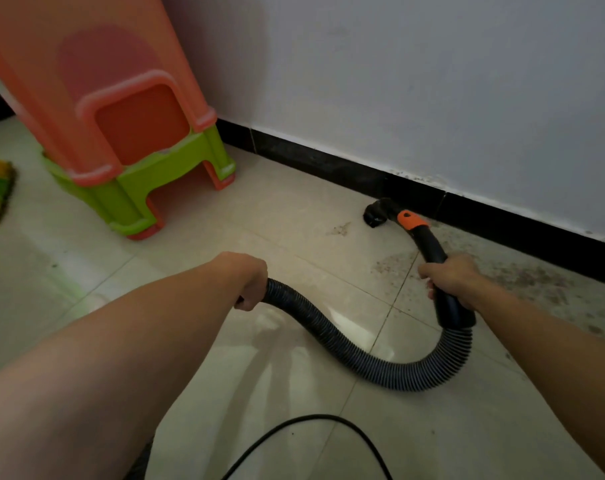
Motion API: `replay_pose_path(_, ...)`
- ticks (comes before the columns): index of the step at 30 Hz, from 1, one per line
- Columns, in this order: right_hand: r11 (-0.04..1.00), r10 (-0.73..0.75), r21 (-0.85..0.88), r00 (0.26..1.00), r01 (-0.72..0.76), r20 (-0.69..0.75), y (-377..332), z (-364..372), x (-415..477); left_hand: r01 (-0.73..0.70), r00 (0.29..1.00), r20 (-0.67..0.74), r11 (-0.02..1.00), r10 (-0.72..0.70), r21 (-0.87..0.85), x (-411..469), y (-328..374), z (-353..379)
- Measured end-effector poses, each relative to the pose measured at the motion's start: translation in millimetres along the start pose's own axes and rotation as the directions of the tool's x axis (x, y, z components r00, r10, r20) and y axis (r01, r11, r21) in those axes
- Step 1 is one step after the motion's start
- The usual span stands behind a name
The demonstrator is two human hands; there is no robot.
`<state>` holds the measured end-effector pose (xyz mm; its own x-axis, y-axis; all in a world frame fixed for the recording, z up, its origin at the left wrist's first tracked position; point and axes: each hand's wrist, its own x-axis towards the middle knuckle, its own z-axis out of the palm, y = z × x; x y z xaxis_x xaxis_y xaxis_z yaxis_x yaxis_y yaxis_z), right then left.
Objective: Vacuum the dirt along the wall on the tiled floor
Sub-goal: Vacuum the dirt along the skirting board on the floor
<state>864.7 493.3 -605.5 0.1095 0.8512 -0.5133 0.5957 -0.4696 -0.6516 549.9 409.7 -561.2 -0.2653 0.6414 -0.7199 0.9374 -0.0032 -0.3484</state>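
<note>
Mid-sweep: right hand [448, 278] gripped handle [432, 251], left hand [251, 284] gripped hose [329, 327]; nozzle [377, 213] should next cover dirt [536, 278] rightward.

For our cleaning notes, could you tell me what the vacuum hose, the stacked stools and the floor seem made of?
Vacuum hose: likely flexible ribbed plastic, dark, bent in a loop.
Stacked stools: moulded plastic, orange over green, smooth, dull sheen.
Floor: probably glazed ceramic tile; glossy reflections, grout lines.

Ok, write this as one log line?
left hand: grips hose | right hand: grips wand | nozzle: by baseboard | dirt: right of nozzle
</note>
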Motion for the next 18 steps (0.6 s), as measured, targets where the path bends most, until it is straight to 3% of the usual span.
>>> replay_pose_path(9,0.987,-0.047,-0.137,0.975,0.078,0.217,-10,4,-6,-0.041,0.997,0.064,0.999,0.040,0.008,-2,-3,11)
replay_pose_path(14,0.976,-0.092,-0.193,0.993,0.104,0.073,-7,13,-3,-0.039,0.998,0.038,0.999,0.040,-0.028,-5,0,11)
replay_pose_path(18,0.972,-0.088,-0.187,0.956,0.145,0.281,-16,16,-16,-0.035,0.998,0.057,0.999,0.035,-0.009,-10,-5,17)
